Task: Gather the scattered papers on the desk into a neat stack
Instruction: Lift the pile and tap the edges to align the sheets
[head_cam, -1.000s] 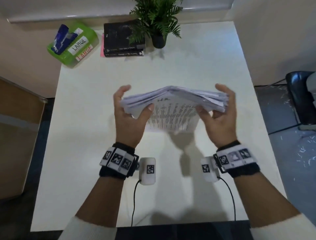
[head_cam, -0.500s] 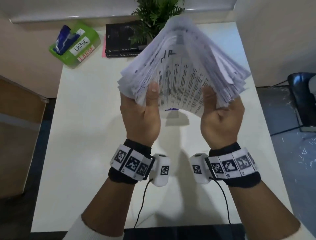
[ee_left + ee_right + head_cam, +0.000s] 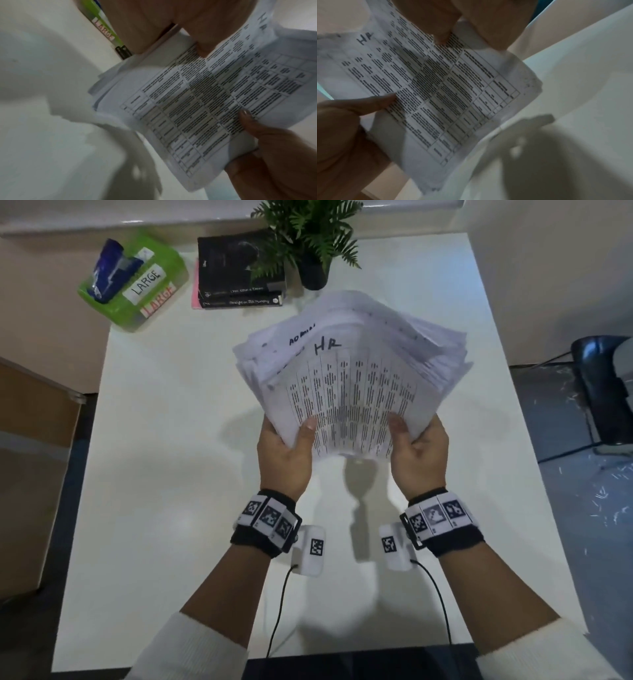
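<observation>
In the head view we see our left hand [image 3: 286, 460] at centre frame gripping the lower left corner of the stack of papers [image 3: 349, 381], thumb pressed on the printed top sheet and fingers tucked beneath. The stack rises from both hands toward the upper middle of the frame, fanned and uneven along its edges, held above the white desk [image 3: 164, 474]. Our right hand [image 3: 419, 455], just right of centre, grips the lower right corner likewise. The 2 wrist views show each thumb lying on the table-printed page.
</observation>
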Motion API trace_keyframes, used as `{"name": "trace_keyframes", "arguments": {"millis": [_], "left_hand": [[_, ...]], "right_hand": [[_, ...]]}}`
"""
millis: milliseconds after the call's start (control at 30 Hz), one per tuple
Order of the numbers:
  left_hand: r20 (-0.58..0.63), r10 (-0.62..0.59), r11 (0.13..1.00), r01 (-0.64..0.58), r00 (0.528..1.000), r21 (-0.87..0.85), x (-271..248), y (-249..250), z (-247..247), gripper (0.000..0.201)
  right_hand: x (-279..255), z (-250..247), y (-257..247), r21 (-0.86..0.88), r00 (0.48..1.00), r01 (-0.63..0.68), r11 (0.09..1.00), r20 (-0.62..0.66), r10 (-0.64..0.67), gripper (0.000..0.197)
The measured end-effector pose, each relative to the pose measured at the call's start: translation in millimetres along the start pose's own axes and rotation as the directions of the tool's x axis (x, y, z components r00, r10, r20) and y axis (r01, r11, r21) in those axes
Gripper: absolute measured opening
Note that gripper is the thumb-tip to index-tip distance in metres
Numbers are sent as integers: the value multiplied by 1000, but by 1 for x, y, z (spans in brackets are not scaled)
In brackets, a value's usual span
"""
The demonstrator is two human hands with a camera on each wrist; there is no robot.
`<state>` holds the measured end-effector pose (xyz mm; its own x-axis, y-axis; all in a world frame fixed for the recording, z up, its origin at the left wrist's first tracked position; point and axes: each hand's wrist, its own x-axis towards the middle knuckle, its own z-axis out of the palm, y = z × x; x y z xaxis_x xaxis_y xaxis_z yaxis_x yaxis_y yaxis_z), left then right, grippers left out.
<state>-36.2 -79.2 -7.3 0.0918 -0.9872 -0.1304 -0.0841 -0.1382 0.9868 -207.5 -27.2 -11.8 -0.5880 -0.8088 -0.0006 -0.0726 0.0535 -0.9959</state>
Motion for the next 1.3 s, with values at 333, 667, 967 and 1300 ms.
{"name": "trace_keyframes", "arguments": {"millis": [333, 667, 967, 1300], "left_hand": [[123, 75, 993, -63, 990, -98, 9, 7, -18, 21], [116, 138, 987, -126, 984, -100, 28, 20, -19, 62], [2, 276, 961, -276, 961, -32, 22, 46, -1, 39], [63, 251, 968, -250, 966, -26, 9, 47, -14, 47]], "right_hand": [[7, -15, 6, -72, 994, 92, 993, 74, -87, 53], [18, -11, -8, 187, 988, 103, 977, 90, -122, 94], [24, -2, -31, 73, 994, 104, 992, 11, -105, 45], [28, -18, -32, 114, 975, 179, 977, 109, -191, 39]]}}
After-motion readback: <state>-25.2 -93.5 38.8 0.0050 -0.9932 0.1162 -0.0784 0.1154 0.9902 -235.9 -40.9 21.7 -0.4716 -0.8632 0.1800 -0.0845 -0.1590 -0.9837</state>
